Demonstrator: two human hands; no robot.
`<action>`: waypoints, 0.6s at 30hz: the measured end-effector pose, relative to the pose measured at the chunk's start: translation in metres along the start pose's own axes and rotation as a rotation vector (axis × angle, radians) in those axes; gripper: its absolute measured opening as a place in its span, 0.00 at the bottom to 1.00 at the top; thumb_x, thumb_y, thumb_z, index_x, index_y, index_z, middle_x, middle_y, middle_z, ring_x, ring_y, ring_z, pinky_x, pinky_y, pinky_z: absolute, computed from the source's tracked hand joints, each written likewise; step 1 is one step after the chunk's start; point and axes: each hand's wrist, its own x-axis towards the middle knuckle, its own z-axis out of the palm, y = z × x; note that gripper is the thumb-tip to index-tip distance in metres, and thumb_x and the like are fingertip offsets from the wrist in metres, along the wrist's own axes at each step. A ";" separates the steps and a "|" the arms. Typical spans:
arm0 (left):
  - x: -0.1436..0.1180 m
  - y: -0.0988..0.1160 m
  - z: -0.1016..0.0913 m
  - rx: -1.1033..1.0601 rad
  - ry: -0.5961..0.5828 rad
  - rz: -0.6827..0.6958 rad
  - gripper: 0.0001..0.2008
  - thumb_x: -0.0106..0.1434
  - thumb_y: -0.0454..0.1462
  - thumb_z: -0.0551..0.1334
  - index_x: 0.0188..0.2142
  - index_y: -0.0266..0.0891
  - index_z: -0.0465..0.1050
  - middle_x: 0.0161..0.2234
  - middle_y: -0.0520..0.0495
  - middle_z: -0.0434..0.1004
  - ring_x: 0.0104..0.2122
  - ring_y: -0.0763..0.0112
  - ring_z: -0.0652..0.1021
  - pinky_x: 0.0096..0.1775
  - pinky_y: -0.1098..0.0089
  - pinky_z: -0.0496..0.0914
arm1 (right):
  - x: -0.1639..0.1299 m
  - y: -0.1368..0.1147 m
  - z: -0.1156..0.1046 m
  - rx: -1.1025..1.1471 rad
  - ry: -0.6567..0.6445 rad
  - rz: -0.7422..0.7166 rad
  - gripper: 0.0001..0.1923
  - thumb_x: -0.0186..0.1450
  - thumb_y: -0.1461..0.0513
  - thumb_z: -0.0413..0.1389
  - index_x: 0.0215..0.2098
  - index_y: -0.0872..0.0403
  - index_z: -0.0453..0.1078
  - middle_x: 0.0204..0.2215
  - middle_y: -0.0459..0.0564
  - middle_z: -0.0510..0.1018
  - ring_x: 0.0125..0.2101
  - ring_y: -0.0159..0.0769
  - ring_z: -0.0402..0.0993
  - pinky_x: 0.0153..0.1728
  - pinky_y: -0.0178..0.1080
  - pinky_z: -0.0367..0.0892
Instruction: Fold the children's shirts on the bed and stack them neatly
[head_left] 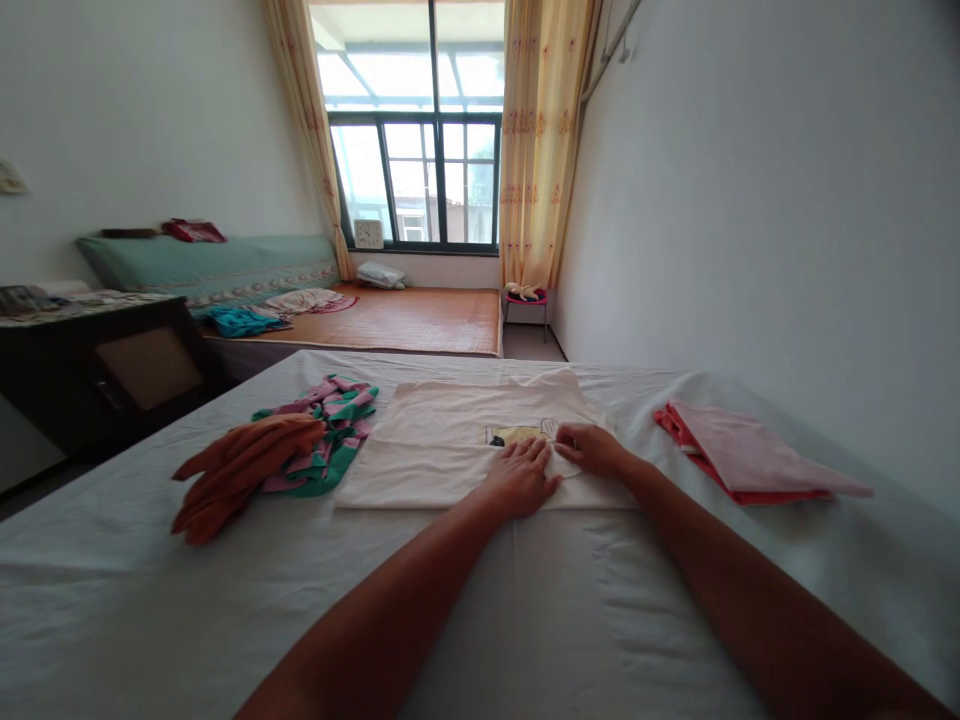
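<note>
A cream T-shirt point(427, 430) with a cartoon print lies spread sideways on the white bed sheet point(517, 600). My left hand point(523, 475) rests flat on its middle, beside the print, with the fingers stretched out. Just right of it, my right hand point(592, 450) has its fingers curled together on the shirt's cloth near the print. The shirt's far right part is bunched and wrinkled, and my right hand and forearm hide some of its right side.
Left of the shirt lie a rust-brown garment point(240, 465) and a crumpled green-and-pink garment point(337, 430). Folded pink and red clothing point(757, 450) lies at the right. Beyond stand another bed point(420, 315), a dark cabinet point(112, 365) and a small pink stool point(526, 296).
</note>
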 end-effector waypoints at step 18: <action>0.024 -0.114 -0.074 -0.003 -0.021 -0.363 0.21 0.68 0.49 0.46 0.46 0.44 0.72 0.47 0.46 0.77 0.47 0.66 0.75 0.45 0.70 0.68 | 0.117 0.074 -0.017 0.163 0.237 0.720 0.37 0.59 0.47 0.56 0.57 0.65 0.60 0.52 0.70 0.69 0.52 0.50 0.68 0.46 0.43 0.65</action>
